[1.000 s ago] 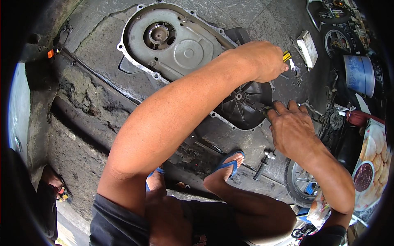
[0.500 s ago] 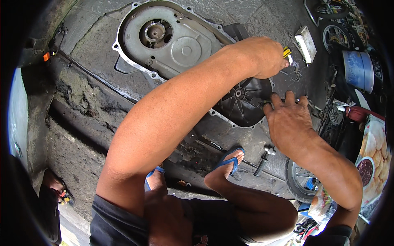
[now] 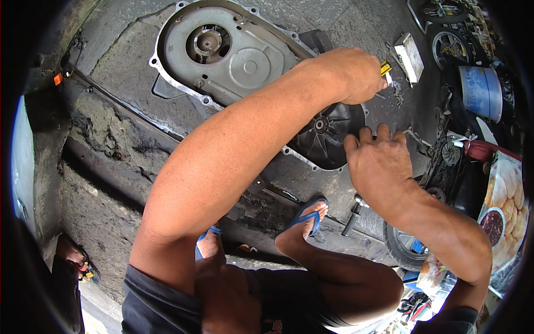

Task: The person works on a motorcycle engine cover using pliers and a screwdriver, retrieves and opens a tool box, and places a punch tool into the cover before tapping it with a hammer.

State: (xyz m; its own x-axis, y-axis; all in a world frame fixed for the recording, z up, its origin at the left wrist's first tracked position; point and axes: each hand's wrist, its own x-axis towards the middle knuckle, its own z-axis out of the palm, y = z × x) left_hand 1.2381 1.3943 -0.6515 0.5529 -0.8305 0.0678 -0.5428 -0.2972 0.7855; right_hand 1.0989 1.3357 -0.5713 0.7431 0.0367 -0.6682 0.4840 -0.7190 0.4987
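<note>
A long grey metal engine casing lies on the ground, open side up, with a bolt-hole rim and a ribbed round recess at its right end. My left hand reaches across above that end. It is closed around a yellow-and-black tool; most of the tool is hidden in the fist, so its kind is unclear. My right hand is at the casing's right end, its thumb over the rim and its other fingers spread on the outer side. Their tips are partly hidden.
A white box stands beyond my left hand. A hammer-like tool lies near my sandalled right foot. Along the right are a blue tin, wheels and a red-wrapped item. A raised, worn concrete edge runs below the casing.
My right hand has shifted left along the casing's right end, its thumb now farther over the rim. My left hand keeps the yellow-and-black tool in nearly the same place. The view moved slightly.
</note>
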